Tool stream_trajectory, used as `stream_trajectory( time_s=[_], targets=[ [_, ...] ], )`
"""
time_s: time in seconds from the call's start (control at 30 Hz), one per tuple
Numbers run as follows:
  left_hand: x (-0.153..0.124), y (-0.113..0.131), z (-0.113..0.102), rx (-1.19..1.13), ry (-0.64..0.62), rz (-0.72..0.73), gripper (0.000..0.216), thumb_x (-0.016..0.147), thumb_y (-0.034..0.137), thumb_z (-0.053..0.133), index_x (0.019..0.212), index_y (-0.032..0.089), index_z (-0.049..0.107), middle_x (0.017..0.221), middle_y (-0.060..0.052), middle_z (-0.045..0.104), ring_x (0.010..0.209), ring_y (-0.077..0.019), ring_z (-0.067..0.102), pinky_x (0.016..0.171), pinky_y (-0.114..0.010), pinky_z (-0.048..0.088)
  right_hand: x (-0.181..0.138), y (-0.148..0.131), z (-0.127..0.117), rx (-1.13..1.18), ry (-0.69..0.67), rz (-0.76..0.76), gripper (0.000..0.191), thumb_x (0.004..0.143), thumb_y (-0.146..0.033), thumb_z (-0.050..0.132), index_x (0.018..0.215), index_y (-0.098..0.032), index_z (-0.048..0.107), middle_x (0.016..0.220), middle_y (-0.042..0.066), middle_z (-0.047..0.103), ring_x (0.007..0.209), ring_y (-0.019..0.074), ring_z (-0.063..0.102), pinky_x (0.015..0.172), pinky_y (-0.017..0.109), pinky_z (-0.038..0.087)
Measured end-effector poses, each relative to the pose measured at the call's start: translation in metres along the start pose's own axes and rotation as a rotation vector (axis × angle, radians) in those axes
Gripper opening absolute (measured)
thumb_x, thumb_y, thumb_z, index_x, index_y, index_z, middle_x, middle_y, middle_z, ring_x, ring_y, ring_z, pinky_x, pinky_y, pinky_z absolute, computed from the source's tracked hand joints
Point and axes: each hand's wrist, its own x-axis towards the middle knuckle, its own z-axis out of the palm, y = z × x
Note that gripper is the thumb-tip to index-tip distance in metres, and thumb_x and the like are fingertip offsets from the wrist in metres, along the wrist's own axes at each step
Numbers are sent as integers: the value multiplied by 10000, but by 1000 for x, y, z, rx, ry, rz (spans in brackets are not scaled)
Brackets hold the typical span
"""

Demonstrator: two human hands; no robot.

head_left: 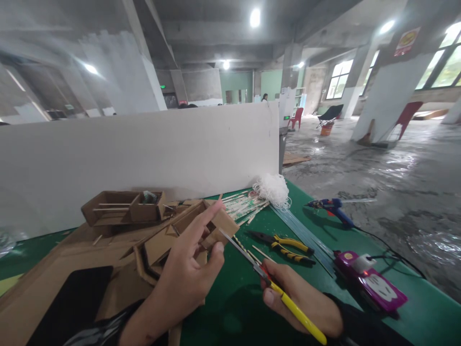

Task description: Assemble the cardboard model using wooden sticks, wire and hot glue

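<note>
My left hand is closed on a small piece of brown cardboard, pinched between the thumb and fingers. In my right hand is a yellow-handled utility knife, its long thin blade pointing up and left. The blade's tip is at the cardboard piece, though whether it cuts in I cannot tell. Behind and below my left hand lies an open cardboard box form, partly hidden by the hand. Pliers with yellow and black handles rest beyond my right hand.
A divided cardboard box stands at the left, near a dark flat panel. Thin wooden sticks, white elastic loops and clear glue sticks lie farther back. A blue glue gun and purple power strip are at the right.
</note>
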Motion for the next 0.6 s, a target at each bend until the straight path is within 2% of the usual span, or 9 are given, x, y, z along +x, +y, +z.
stream_trajectory(
  time_s=[0.23, 0.6],
  targets=[
    [1, -2, 2, -9, 8, -6, 617, 1007, 184, 560, 1598, 342, 477, 1566, -53, 585, 1333, -255, 644, 1105, -371, 586, 0, 0, 0, -35, 5, 26, 628, 960, -837, 365, 894, -219, 454, 825, -4, 466, 706, 154, 372, 614, 290, 325],
    [0, -1, 2, -17, 1, -7, 599, 1010, 195, 561, 1591, 321, 490, 1567, -63, 583, 1418, -273, 585, 1168, -402, 539, -1, 1, 1, -30, 12, 24, 591, 963, -798, 459, 899, -211, 480, 811, -15, 467, 698, 145, 359, 612, 282, 305]
  ],
)
